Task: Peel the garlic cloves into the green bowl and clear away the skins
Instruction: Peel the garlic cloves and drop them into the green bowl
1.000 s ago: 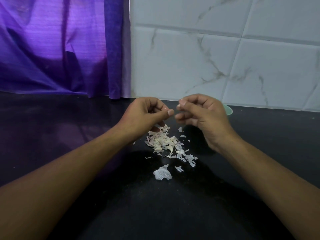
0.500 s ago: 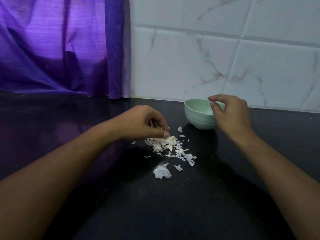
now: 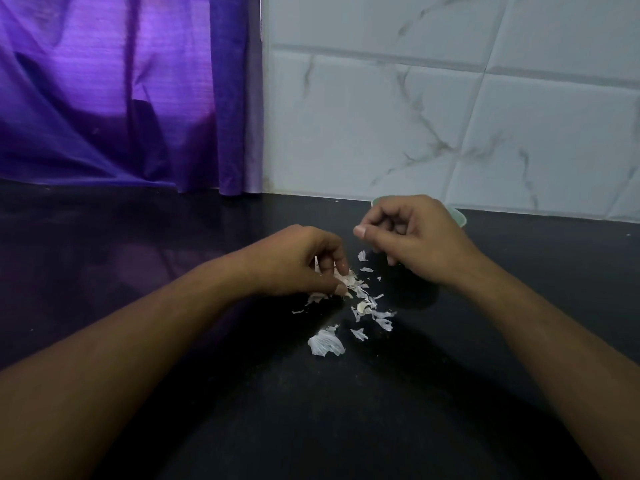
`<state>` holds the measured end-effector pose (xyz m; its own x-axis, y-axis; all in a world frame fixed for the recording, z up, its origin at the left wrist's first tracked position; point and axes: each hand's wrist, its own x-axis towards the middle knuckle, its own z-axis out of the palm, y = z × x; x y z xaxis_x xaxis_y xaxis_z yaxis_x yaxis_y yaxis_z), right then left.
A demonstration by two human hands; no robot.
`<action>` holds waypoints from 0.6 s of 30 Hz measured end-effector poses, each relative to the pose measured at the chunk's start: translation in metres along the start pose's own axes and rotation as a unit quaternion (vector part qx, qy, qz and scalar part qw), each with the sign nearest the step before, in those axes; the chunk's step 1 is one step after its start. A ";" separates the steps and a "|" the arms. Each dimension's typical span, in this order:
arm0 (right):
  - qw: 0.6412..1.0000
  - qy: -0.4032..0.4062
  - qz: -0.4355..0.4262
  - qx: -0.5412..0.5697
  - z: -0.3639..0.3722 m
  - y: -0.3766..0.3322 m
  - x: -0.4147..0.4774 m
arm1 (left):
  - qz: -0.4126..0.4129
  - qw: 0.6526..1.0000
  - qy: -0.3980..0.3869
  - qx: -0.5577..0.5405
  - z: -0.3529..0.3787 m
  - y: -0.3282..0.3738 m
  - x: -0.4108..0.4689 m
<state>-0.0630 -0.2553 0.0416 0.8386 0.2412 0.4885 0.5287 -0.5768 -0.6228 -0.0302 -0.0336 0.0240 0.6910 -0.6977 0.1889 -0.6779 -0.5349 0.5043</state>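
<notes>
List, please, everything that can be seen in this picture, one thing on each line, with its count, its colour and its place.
countertop: one, glossy black, across the lower frame
curtain: one, purple, upper left
tiled wall: one, white with grey veins, upper right
green bowl: one, pale green, at the back near the tiled wall, mostly hidden; contents not visible
garlic skins: one loose pile of many flakes, white, middle of the countertop
large skin piece: one, white, apart from the pile, nearer the camera
left hand: one, fingers curled, pinching garlic skins at the pile
right hand: one, fingers curled, nothing visible in it, in front of the green bowl
</notes>
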 end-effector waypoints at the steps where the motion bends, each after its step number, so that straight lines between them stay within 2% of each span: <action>1: 1.000 -0.019 0.017 0.003 0.000 0.000 0.000 | -0.001 1.000 0.014 0.011 -0.001 -0.001 0.000; 5: 0.988 -0.132 0.082 -0.012 0.000 0.001 -0.002 | -0.011 0.998 0.004 0.069 -0.001 -0.003 -0.001; 8: 0.975 -0.191 0.111 -0.006 0.005 0.002 -0.005 | -0.007 0.998 0.018 0.064 0.002 -0.004 0.000; 13: 0.972 -0.202 0.120 0.004 0.014 0.005 -0.007 | -0.003 0.998 0.037 0.060 0.004 -0.005 0.001; 18: 0.977 -0.176 0.117 0.013 0.021 0.011 -0.006 | -0.010 0.998 0.048 0.032 0.002 -0.005 0.001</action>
<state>-0.0596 -0.2473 0.0188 0.9278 0.3614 0.0921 0.3156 -0.6292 -0.7103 -0.0273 -0.0327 0.0199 0.7237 -0.6390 0.2607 -0.6760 -0.5801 0.4545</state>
